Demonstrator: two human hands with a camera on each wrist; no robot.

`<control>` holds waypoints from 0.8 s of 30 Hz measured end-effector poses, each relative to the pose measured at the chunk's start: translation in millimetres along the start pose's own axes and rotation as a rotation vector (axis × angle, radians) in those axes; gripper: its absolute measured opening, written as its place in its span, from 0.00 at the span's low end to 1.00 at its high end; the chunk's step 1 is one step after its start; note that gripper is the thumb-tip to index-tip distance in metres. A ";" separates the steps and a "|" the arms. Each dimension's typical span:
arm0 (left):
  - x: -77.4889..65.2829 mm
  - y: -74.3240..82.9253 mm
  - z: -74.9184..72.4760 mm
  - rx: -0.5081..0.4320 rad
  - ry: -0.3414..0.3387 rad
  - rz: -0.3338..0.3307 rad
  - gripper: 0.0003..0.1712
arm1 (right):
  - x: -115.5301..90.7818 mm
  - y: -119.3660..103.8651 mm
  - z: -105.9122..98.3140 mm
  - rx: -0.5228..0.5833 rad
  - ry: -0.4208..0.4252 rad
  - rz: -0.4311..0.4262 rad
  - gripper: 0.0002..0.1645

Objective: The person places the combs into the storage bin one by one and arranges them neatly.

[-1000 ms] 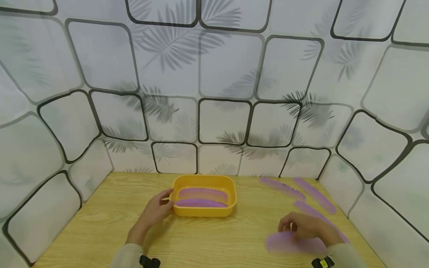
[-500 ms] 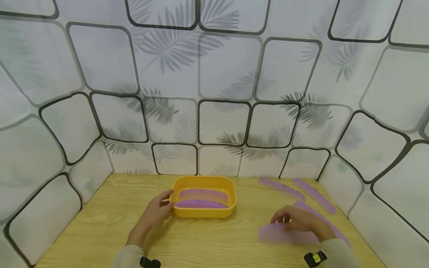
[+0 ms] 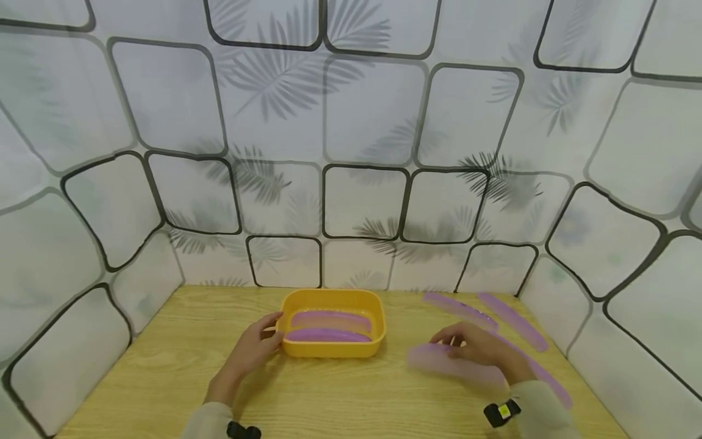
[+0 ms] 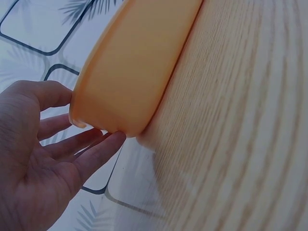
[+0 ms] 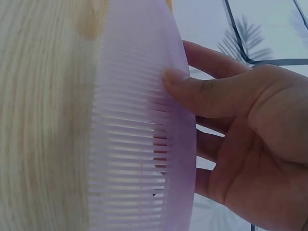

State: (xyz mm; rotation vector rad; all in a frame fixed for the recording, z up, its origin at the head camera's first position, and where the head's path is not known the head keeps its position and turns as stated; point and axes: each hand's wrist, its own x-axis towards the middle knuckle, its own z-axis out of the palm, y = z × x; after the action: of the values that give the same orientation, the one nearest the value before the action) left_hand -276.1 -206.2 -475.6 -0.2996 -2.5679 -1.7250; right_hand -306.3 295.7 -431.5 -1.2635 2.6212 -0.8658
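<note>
My right hand (image 3: 474, 349) pinches a translucent purple comb (image 3: 439, 361) along its spine, between thumb and fingers. In the right wrist view the comb (image 5: 139, 120) stands just over the wood, its teeth (image 5: 127, 144) facing away from the palm. My left hand (image 3: 255, 341) rests its fingertips against the left end of a yellow plastic tray (image 3: 331, 349). Its fingers (image 4: 98, 154) lie fairly straight on the tray's end wall in the left wrist view. Two purple combs lie inside the tray, a rear comb (image 3: 331, 318) and a front comb (image 3: 328, 335).
More purple combs lie at the table's right: a left comb (image 3: 463, 310), a far right comb (image 3: 512, 322) and a nearer comb (image 3: 540, 373) partly behind the right forearm. The wooden table (image 3: 340, 402) meets a patterned curtain (image 3: 362, 201) at the back and sides.
My right hand has moved left and away from me toward the tray, carrying the comb, which has tilted slightly. The left hand and the tray keep their places.
</note>
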 end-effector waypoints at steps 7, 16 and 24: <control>0.4 0.6 -0.1 -0.001 0.001 0.002 0.31 | 18.5 -3.0 -1.8 -0.055 0.086 0.017 0.15; 2.6 -1.4 2.3 -0.006 0.025 0.003 0.31 | 38.0 -16.6 -6.6 -0.066 0.079 0.099 0.16; 2.4 -1.4 0.9 -0.007 0.019 -0.005 0.31 | 51.5 -20.2 -7.8 -0.095 0.122 0.014 0.15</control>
State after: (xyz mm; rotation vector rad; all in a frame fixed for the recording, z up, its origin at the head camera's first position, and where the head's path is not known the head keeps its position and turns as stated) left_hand -278.6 -205.5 -476.9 -0.2757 -2.5519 -1.7306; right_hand -328.3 250.9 -406.6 -1.2502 2.7937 -0.8506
